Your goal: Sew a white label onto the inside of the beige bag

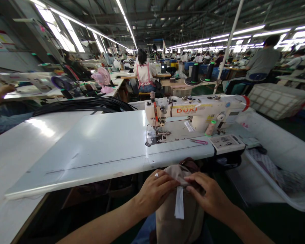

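Brown-beige fabric lies over my lap, below the front edge of the sewing table. My left hand wears a ring and pinches the fabric's upper part from the left. From the right, my right hand grips the same fabric, thumb and fingers close together. Between the hands a white label strip hangs down over the cloth. Beyond them stands a white sewing machine, its needle area over the metal plate. More white labels lie on the machine bed under its arm.
Pink-handled snips, a thread cone and a small parts tray sit at the table's right. A white bin with cloth stands farther right. Black cords lie behind the table. Another person's arm shows at far left.
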`<state>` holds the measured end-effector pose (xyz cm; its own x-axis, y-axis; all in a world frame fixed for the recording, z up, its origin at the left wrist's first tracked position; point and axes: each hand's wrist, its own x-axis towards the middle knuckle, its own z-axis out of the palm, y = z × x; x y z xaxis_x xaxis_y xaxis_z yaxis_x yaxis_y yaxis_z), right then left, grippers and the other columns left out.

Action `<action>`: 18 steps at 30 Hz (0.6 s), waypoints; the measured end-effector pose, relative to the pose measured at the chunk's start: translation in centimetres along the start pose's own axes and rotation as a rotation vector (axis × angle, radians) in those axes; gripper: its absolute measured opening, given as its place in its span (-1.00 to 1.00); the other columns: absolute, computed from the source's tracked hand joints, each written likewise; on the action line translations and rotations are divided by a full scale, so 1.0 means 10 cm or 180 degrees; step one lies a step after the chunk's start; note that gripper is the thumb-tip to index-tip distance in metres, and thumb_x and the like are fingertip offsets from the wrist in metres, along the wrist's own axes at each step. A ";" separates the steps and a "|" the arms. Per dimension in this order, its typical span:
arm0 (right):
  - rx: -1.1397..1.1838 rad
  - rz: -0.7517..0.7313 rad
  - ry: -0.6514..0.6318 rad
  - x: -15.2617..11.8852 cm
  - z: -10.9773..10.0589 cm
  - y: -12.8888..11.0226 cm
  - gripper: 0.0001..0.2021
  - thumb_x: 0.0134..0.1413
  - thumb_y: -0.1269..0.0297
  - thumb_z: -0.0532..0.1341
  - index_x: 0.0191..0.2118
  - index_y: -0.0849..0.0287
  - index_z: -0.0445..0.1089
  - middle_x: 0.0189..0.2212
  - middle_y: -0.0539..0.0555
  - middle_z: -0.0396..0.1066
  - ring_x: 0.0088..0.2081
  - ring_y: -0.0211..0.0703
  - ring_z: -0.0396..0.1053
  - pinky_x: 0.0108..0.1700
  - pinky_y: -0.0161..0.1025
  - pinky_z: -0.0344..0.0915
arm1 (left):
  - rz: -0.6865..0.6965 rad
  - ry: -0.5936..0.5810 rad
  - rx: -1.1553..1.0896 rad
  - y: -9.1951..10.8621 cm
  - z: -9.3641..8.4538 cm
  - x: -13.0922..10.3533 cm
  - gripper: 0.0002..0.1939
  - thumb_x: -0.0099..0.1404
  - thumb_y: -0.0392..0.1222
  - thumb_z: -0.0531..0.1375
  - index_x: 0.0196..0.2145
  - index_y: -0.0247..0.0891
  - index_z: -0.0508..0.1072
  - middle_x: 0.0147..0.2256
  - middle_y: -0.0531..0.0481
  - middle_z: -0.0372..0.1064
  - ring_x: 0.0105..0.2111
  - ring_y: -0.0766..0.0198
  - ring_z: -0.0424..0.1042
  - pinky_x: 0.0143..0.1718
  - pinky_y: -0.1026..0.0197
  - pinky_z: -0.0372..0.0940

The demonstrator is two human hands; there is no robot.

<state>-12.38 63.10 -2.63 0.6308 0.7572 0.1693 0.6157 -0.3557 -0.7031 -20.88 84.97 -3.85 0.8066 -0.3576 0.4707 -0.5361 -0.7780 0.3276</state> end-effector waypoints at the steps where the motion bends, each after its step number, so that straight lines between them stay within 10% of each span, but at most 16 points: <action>1: 0.0077 0.0044 -0.0030 0.02 0.00 0.01 -0.82 0.14 0.35 0.17 -0.13 0.13 0.40 -0.21 0.08 0.45 -0.13 -0.12 0.38 -0.06 -0.14 0.30 | 0.0084 -0.0034 0.0059 0.00 -0.02 0.01 -0.71 0.34 -0.35 0.06 -0.01 -0.18 0.36 -0.23 -0.02 0.47 -0.26 0.24 0.35 -0.20 0.16 0.26; 6: -0.0046 0.0062 0.0151 0.10 0.04 0.01 -0.89 0.12 0.38 0.16 -0.27 0.14 0.45 -0.32 0.06 0.47 -0.22 -0.12 0.41 -0.16 -0.15 0.31 | 0.0553 -0.0235 0.0533 -0.02 -0.08 0.06 -0.77 0.38 -0.31 0.03 -0.09 -0.18 0.42 -0.18 -0.03 0.45 -0.25 0.23 0.33 -0.21 0.16 0.23; 18: -0.1015 -0.1173 0.0290 0.03 0.06 0.04 -0.78 0.15 0.47 0.09 -0.12 0.18 0.40 -0.30 0.11 0.45 -0.24 -0.14 0.36 -0.19 -0.14 0.31 | -0.0206 0.0049 -0.0109 -0.10 0.00 0.05 -0.92 0.26 -0.32 0.16 -0.41 -0.24 0.38 -0.35 0.05 0.49 -0.37 0.29 0.40 -0.33 0.23 0.29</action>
<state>-12.25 63.53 -3.29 0.3740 0.8183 0.4365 0.9104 -0.2341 -0.3412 -19.94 85.55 -3.88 0.8360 -0.2988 0.4602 -0.4914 -0.7809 0.3856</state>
